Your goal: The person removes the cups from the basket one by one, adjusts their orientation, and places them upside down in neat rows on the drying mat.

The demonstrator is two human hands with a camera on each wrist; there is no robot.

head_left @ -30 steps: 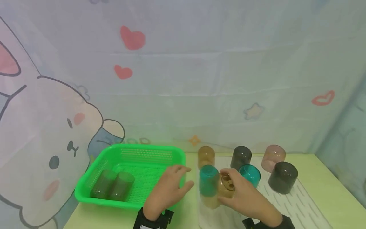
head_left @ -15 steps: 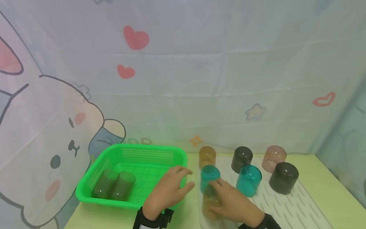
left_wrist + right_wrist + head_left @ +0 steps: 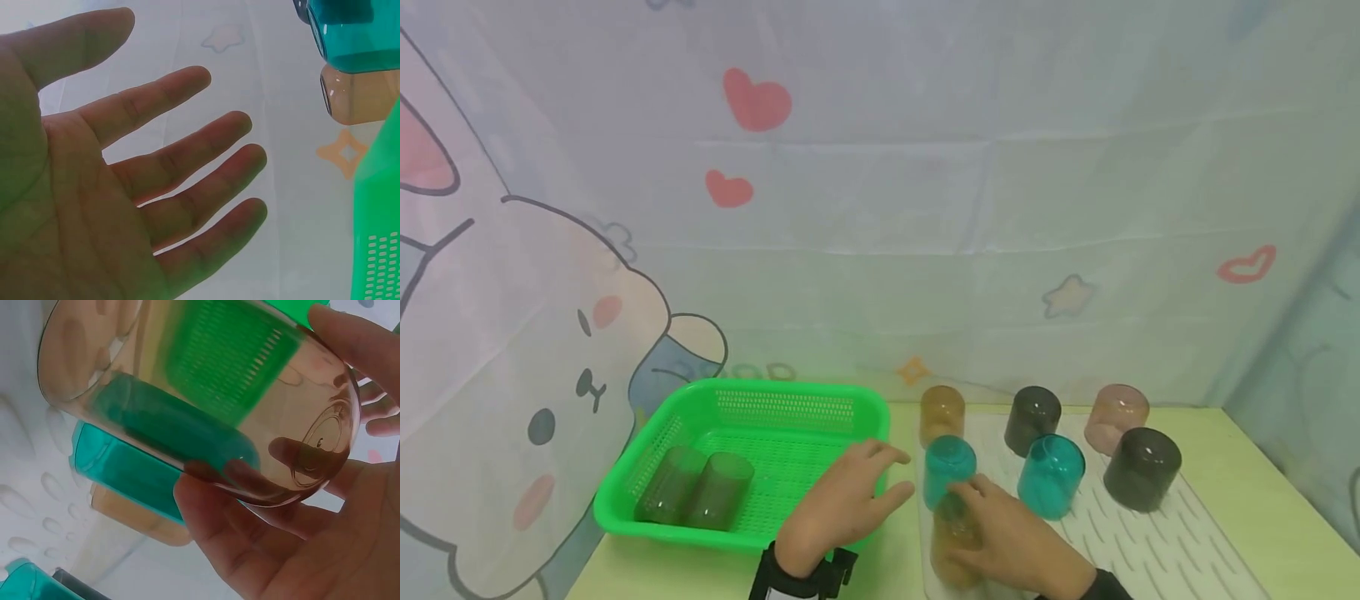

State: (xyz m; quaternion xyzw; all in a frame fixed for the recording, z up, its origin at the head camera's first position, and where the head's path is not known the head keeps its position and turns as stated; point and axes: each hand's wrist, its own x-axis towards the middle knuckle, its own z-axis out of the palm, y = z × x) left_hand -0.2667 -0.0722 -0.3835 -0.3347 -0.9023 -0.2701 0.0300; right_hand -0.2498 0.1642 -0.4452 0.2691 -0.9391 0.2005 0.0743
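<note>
My right hand (image 3: 1011, 542) grips an amber drinking glass (image 3: 953, 546) near its base, thumb and fingers around it, mouth down at the front left of the white ridged mat (image 3: 1120, 550). In the right wrist view that glass (image 3: 281, 412) is see-through; whether its rim touches the mat I cannot tell. Just behind it stands a teal glass (image 3: 950, 467), also upside down. My left hand (image 3: 842, 500) hovers by the right side of the green basket (image 3: 737, 543); its palm holds nothing in the left wrist view, fingers spread.
Upside-down glasses stand farther back on the mat: amber (image 3: 942, 412), dark grey (image 3: 1033, 419), pink (image 3: 1116, 417), a second teal one (image 3: 1051, 475) and a larger dark one (image 3: 1142, 468). Two dark-looking glasses (image 3: 722, 492) lean in the basket's left. A printed curtain (image 3: 880, 208) hangs behind.
My right hand has carried the amber glass left and toward me, from beside the front teal glass to in front of it. During the last half second it barely moves. My left hand stays put.
</note>
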